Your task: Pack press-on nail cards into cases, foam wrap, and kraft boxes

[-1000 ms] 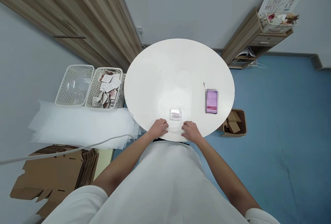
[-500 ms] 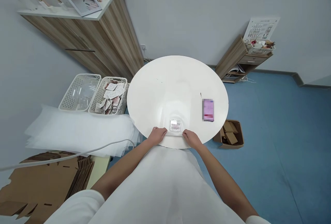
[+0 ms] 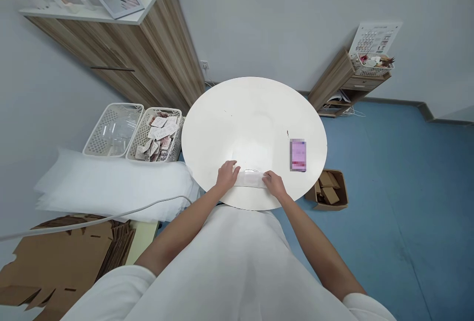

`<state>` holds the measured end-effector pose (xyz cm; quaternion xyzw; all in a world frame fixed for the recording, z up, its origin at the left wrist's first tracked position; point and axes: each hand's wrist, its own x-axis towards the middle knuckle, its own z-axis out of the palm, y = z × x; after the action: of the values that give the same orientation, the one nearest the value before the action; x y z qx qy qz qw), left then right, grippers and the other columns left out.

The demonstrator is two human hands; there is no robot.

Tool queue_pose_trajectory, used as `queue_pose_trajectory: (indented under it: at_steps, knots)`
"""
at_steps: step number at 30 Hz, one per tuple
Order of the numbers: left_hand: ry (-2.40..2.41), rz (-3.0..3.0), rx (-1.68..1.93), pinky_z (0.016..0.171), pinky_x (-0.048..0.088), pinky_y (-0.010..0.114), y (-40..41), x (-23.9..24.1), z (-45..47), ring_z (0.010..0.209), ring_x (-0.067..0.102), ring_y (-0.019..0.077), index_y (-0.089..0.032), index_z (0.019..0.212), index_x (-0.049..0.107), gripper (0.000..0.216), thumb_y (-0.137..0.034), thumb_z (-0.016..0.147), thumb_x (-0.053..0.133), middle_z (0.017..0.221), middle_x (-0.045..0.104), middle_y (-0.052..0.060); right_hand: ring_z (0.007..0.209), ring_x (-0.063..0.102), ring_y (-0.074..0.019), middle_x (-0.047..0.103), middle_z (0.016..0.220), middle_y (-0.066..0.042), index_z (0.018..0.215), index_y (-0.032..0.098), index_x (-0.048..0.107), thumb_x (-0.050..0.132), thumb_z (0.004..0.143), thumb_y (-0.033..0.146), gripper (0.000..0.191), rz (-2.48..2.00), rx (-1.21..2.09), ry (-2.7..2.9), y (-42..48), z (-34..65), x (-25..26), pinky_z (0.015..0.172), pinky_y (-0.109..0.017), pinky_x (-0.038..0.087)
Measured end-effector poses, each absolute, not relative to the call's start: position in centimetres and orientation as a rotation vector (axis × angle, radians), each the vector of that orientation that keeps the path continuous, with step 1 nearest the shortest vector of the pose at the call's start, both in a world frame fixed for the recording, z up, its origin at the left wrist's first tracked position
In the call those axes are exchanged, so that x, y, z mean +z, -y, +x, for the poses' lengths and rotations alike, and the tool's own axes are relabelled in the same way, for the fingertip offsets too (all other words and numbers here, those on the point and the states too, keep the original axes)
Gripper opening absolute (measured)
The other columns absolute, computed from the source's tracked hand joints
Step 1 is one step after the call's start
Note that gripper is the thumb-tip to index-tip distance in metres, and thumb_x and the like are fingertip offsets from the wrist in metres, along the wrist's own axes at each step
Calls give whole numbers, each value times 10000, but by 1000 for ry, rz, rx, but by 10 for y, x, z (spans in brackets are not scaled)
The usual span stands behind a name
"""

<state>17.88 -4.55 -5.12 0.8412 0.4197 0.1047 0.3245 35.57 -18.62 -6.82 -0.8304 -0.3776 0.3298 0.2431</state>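
On the round white table (image 3: 252, 113) a small clear plastic box (image 3: 252, 172) lies near the front edge, now mostly covered by a thin white sheet (image 3: 251, 180) folded up over it. My left hand (image 3: 226, 175) grips the sheet's left end with curled fingers. My right hand (image 3: 273, 184) pinches the sheet's right end. Both hands rest on the table on either side of the box.
A pink phone-sized object (image 3: 298, 154) lies on the table's right side. Two white baskets (image 3: 114, 131) (image 3: 159, 136) stand left of the table, one holding several small packets. White foam sheets (image 3: 111, 182), flat cardboard (image 3: 66, 257), a cardboard bin (image 3: 328, 190) and wooden cabinets (image 3: 148, 54) surround it.
Both hands moved forward from the table's front edge and pulled the white sheet up over the clear box, which was uncovered before. The camera view tilted up slightly.
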Motion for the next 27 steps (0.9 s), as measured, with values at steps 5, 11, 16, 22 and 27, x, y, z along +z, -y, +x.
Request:
queue_pose_trajectory:
  at_steps: [5, 11, 16, 22, 27]
  knots:
    - [-553, 2447, 204, 1005, 230, 436, 63, -49, 173, 1169, 418, 257, -240, 1053, 547, 259, -272, 812, 457, 1175, 530, 100, 753, 595, -179, 641, 833, -35, 1008, 230, 548, 473, 775, 295, 253, -2420, 911, 945, 178, 353, -75, 612, -267, 420]
    - [-494, 2437, 37, 1053, 100, 485, 69, -67, 172, 1246, 355, 274, -261, 1096, 515, 384, -158, 726, 538, 1284, 472, 92, 896, 576, -236, 630, 953, -99, 1156, 199, 463, 461, 785, 242, 373, -2517, 717, 1060, 178, 347, -72, 772, -364, 407]
    - [-472, 2501, -34, 1056, 118, 461, 57, -76, 172, 1284, 300, 262, -249, 1102, 502, 398, -176, 717, 573, 1351, 404, 95, 1242, 330, -265, 440, 1299, -128, 1082, 210, 512, 442, 799, 158, 296, -2358, 270, 1604, 182, 336, -60, 994, -460, 192]
    - [-371, 2723, -158, 1024, 189, 453, 49, -75, 178, 1280, 288, 274, -221, 1103, 471, 474, -364, 683, 637, 1370, 365, 112, 1269, 291, -283, 381, 1354, -130, 1025, 198, 505, 613, 706, 329, 361, -2193, 483, 2018, 177, 334, -70, 1003, -479, 189]
    - [-350, 2777, -192, 992, 234, 427, 50, -72, 184, 1138, 444, 246, -206, 1056, 474, 387, -331, 704, 576, 1286, 444, 111, 1143, 436, -255, 440, 1285, -155, 1017, 179, 486, 579, 712, 253, 328, -2217, 537, 1999, 176, 332, -77, 971, -419, 253]
